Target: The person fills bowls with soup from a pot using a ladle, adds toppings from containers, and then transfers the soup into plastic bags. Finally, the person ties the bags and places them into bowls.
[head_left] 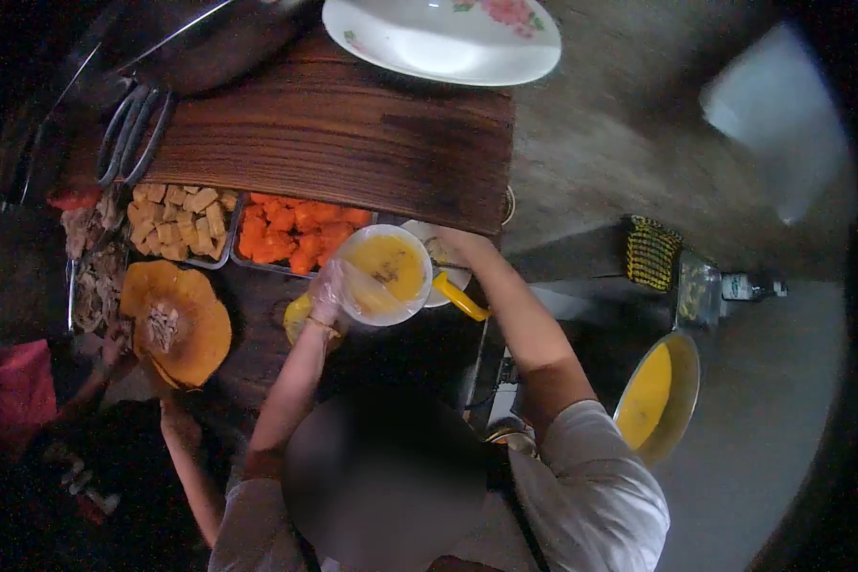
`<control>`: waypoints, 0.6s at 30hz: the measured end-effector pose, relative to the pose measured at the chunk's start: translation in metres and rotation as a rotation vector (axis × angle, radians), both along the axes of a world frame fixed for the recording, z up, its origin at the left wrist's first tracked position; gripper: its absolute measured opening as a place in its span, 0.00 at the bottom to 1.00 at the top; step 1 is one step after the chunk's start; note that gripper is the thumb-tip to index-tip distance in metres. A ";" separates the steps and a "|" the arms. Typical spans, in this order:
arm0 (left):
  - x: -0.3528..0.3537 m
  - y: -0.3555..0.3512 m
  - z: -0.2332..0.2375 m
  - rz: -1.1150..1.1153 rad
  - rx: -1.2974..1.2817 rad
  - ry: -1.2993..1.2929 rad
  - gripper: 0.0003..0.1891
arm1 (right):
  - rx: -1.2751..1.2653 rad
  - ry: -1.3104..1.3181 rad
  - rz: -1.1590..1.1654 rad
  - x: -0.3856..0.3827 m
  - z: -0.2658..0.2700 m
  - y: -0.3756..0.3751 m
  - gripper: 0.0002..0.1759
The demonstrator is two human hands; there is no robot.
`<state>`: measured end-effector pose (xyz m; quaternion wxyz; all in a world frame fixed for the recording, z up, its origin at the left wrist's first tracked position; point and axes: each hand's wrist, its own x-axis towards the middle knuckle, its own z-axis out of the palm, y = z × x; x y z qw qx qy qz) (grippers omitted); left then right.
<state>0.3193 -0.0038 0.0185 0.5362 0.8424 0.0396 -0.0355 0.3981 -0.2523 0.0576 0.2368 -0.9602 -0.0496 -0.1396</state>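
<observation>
My left hand (327, 291), in a clear plastic glove, is closed on the left rim of a white bowl (346, 302). Yellow liquid with dark bits in the middle fills this bowl, and a yellow handle (462, 297) sticks out at its right side. My right hand (459, 246) reaches past the bowl to a white dish (455, 278) by the wooden shelf edge; its fingers are mostly hidden. Under my left wrist shows a yellow object (297, 316). Just beyond the left hand stands a tray of orange-red chunks (296, 229).
Left of that lies a tray of tan cubes (178, 221), near an orange dish-like piece (186, 319) with pale bits. A co-worker's arm (186, 458) reaches in. Above are a wooden shelf (286, 124) and floral plate (439, 43). A pot (684, 410) of yellow liquid stands right.
</observation>
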 end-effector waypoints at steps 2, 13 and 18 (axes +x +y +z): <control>-0.001 0.002 0.015 0.028 0.006 -0.091 0.23 | 0.040 0.157 0.048 -0.011 0.066 0.003 0.11; 0.029 0.035 -0.044 0.091 -0.049 0.041 0.24 | 0.747 0.289 -0.019 -0.007 0.027 -0.046 0.11; 0.035 0.021 -0.028 0.166 -0.258 -0.011 0.23 | 0.337 0.183 0.127 -0.053 0.107 -0.022 0.06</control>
